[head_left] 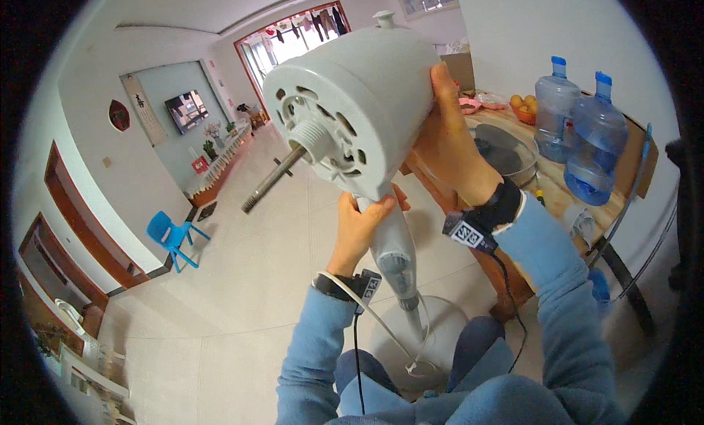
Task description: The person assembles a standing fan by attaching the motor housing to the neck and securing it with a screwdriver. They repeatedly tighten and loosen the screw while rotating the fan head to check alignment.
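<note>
A white electric fan's motor head (367,95) fills the upper middle, tilted, with no blades or grille on its front. From its slotted face and threaded collar a bare metal shaft (273,180) with a cross pin sticks out to the lower left. My left hand (361,225) is closed around the neck just under the head. Against the housing's right side presses my right hand (453,135), thumb up along the shell and the other fingers hidden behind it. The grey pole (396,264) runs down to a round white base (449,315) between my legs.
On the wooden table (546,184) at right stand two blue water jugs (595,143), a bowl of orange fruit (523,108) and a round fan guard (506,154). A white cord (378,322) hangs by my left wrist. Far left is a blue chair (174,234).
</note>
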The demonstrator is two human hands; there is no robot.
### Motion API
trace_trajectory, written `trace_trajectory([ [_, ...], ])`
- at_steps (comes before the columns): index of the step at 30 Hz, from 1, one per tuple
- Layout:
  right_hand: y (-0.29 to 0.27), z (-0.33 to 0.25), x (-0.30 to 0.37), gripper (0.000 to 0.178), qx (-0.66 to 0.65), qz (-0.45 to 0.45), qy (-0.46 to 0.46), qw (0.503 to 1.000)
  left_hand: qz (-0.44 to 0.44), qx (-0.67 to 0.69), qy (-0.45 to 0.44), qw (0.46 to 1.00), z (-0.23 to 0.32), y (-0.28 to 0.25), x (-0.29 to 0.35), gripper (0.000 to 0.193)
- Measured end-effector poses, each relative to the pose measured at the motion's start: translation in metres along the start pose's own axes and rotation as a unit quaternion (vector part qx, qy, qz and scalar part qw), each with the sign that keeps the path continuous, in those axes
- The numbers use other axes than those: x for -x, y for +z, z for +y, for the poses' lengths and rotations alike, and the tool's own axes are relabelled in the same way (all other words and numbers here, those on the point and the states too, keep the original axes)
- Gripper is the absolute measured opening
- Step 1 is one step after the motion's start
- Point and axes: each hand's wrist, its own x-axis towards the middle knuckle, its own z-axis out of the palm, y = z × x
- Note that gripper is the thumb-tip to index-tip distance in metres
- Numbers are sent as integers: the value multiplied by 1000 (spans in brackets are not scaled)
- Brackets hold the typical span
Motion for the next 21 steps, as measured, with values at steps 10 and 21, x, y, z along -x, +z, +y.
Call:
trace_trajectory([
  [10,-6,3,-16,69,-34,-26,0,999,-7,9,18,1000,-2,0,-4,26],
  [21,3,-32,54,69,233,36,-64,970,69,-71,126,987,-6,15,-5,55],
])
